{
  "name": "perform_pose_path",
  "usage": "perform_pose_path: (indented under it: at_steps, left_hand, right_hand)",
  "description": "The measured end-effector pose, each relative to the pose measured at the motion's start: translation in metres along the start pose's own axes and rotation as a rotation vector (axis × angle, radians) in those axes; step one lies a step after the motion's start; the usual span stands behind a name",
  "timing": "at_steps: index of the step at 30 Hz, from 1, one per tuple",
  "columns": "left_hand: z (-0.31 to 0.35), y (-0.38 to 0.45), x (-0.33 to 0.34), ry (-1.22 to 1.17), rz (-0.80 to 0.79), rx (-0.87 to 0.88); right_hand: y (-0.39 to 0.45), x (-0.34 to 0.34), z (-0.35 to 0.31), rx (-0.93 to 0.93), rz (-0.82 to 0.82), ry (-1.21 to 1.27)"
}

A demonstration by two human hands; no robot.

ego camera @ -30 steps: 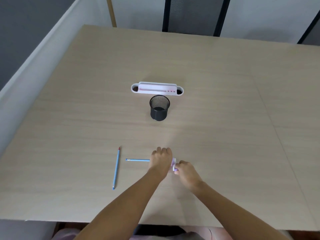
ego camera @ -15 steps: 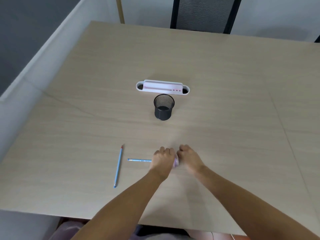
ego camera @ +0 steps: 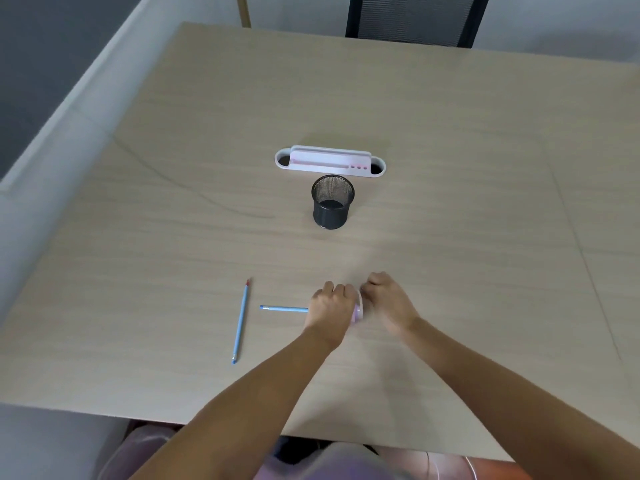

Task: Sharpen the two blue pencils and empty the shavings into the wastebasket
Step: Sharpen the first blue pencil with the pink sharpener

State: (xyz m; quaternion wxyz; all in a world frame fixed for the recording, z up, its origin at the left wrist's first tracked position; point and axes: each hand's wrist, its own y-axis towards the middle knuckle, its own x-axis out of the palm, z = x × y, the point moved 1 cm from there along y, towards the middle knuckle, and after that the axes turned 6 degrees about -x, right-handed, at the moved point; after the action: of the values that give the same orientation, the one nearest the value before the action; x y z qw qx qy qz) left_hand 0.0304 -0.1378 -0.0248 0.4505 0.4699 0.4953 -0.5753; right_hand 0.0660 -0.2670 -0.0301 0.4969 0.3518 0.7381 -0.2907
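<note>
One blue pencil (ego camera: 241, 325) lies loose on the table, its red tip pointing away from me. A second blue pencil (ego camera: 284, 309) lies crosswise, and my left hand (ego camera: 331, 310) is closed around its right end. A small pink sharpener (ego camera: 357, 310) shows between my two hands; the pencil's tip is hidden there. My right hand (ego camera: 387, 301) is closed at the sharpener's right side. The black mesh wastebasket (ego camera: 331, 202) stands upright farther back, well apart from both hands.
A white and pink desk organiser (ego camera: 329, 161) sits just behind the wastebasket. The wooden table (ego camera: 485, 202) ends at a grey partition (ego camera: 52, 140) on the left. A dark chair (ego camera: 414, 19) stands at the far edge.
My right hand has shifted up and turned beside the sharpener. My left hand stays on the pencil. The camera has tilted, so the scene sits lower.
</note>
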Motion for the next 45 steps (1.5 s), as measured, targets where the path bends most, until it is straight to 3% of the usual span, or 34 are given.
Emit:
perform_pose_path:
  at_steps: [3, 5, 7, 11, 15, 18, 20, 22, 26, 30, 32, 35, 40, 45]
  left_hand:
    - [0.000, -0.001, 0.002, 0.014, -0.024, -0.025]
    - [0.000, -0.001, 0.002, 0.027, -0.031, -0.026]
    - [0.000, -0.002, 0.002, 0.040, -0.015, -0.024]
    - [0.001, -0.003, 0.003, 0.021, 0.002, -0.010]
    - [0.003, -0.002, -0.004, -0.003, 0.011, -0.020]
    - [0.003, -0.003, -0.002, 0.024, -0.030, -0.047]
    - [0.003, -0.001, -0.001, 0.023, -0.033, -0.057]
    - [0.002, -0.002, -0.004, 0.030, -0.030, -0.056]
    - [0.001, -0.003, 0.000, 0.030, -0.008, -0.001]
    - [0.002, -0.001, 0.001, 0.003, -0.028, -0.023]
    - [0.002, -0.002, -0.001, 0.013, -0.033, -0.043]
    - [0.003, -0.003, -0.001, 0.027, -0.018, -0.034]
    - [0.000, -0.002, -0.002, 0.034, -0.025, -0.013]
    - [0.002, -0.003, -0.001, 0.026, -0.064, -0.028]
  right_hand:
    - [-0.041, 0.029, -0.016, 0.051, -0.056, 0.115]
    - [-0.075, 0.026, -0.030, 0.123, 0.090, 0.314]
    - [-0.085, 0.007, -0.037, 0.130, 0.170, 0.358]
    - [-0.036, -0.026, -0.019, -0.022, 0.275, 0.121]
    - [-0.004, 0.006, -0.004, -0.075, 0.059, -0.152]
    - [-0.049, 0.030, -0.020, 0.047, 0.029, 0.086]
    - [-0.082, 0.026, -0.033, 0.145, 0.168, 0.316]
    - [-0.085, 0.006, -0.041, 0.168, 0.230, 0.385]
    - [-0.030, -0.019, -0.014, 0.055, 0.314, 0.211]
    - [-0.009, 0.018, 0.001, -0.089, 0.054, -0.070]
    - [-0.041, 0.034, -0.012, -0.019, 0.015, 0.034]
    - [-0.087, 0.019, -0.037, 0.049, 0.175, 0.298]
    - [-0.022, -0.021, -0.009, 0.015, 0.349, 0.136]
    - [-0.029, 0.018, -0.017, -0.042, 0.125, -0.053]
